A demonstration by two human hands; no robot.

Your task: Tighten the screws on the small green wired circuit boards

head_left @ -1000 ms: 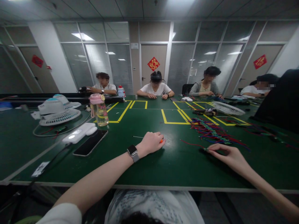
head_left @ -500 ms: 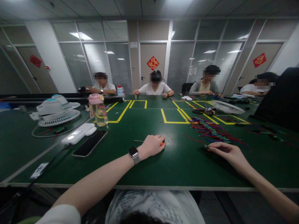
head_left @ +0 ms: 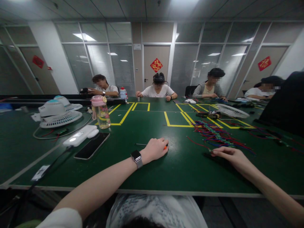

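Observation:
My left hand (head_left: 155,148), with a watch on the wrist, lies curled on the green table (head_left: 175,167) over a small tool with an orange handle (head_left: 164,147); a thin metal shaft sticks out to its left. My right hand (head_left: 230,155) rests further right, fingers pinched on the end of a red wire (head_left: 198,144) that runs back toward a pile of red, blue and green wires (head_left: 215,133).
On the left lie a black phone (head_left: 92,145), a white power bank (head_left: 80,135), a pink-lidded bottle (head_left: 101,111) and white desk fans (head_left: 58,114). Yellow tape squares (head_left: 177,119) mark the table. Several people sit along the far side. A dark chair back (head_left: 285,101) stands at right.
Both hands stay almost in place; the left hand has settled a little lower over the orange tool. The person at far left has turned their head.

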